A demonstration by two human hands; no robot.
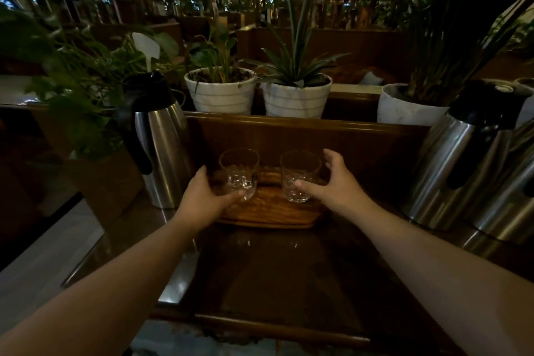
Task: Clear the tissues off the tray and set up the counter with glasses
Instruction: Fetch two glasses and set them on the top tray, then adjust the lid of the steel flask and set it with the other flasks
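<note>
Glasses, two clear short tumblers, stood side by side on an oval woven wicker tray [268,215] on the dark glossy wooden counter [277,266]. No tissues were visible on the tray. Left hand [202,196] was wrapped around the lower body of the left glass [239,173], thumb across the front, fingers curled behind; it looked like a closed hold. Right hand [329,182] was half open around the right glass [300,175]: thumb tip touched the front wall, fingers [332,156] spread just beside the far side, contact there unclear. Judgement: glass would be rigid, smooth, likely slippery, breakable if knocked, fairly light when empty; best held round the mid-to-lower wall, kept upright, apart from its neighbour. Further back, a steel vacuum jug with black lid [157,141] stood at left, another steel jug [468,165] at right. Behind the counter's raised back sat two white ribbed plant pots [221,94].
</note>
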